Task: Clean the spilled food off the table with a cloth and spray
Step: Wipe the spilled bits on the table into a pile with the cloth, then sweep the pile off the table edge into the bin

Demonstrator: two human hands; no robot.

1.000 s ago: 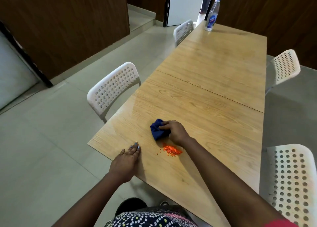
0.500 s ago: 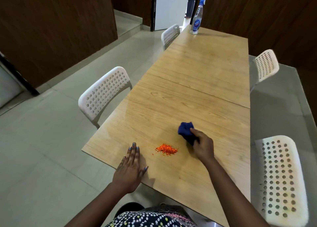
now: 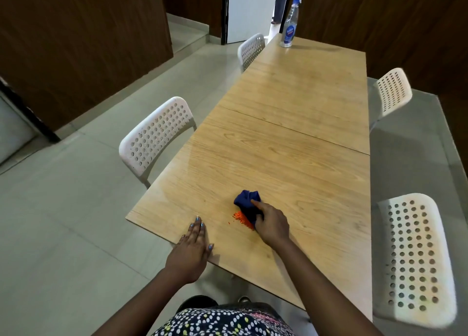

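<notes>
so: cloth on the spill, low in the frame

right now i see my right hand (image 3: 272, 225) just below the centre of the frame, fingers curled round a bunched dark blue cloth (image 3: 247, 204) and pressing it onto the wooden table (image 3: 291, 138). the index finger lies stretched over the top of the cloth. the cloth touches the spilled food (image 3: 241, 219), a small heap of orange crumbs that sits against its lower left edge, partly hidden under the cloth and my hand. a few loose crumbs lie just left of the heap.

my left hand (image 3: 191, 252) is at lower centre-left, flat on the table near its near edge, fingers straight and close together, holding nothing. it lies left of the crumbs and apart from them.

the spray bottle (image 3: 291, 18) stands upright at the top of the frame, right of centre, on the far end of the table, well apart from both hands. it is clear with a blue trigger head and a blue label; i cannot read the label.

the table runs from lower centre up to upper right, with a seam across its middle. white perforated chairs stand around it: one (image 3: 157, 138) at mid left, one (image 3: 252, 50) at upper centre, one (image 3: 392, 92) at upper right and one (image 3: 415, 257) at lower right. the floor (image 3: 76, 221) is pale tile, filling the left of the frame. dark wooden wall panels (image 3: 83, 44) fill the upper left and upper right. a patterned, dotted garment (image 3: 222, 321) shows at the bottom edge.
</notes>
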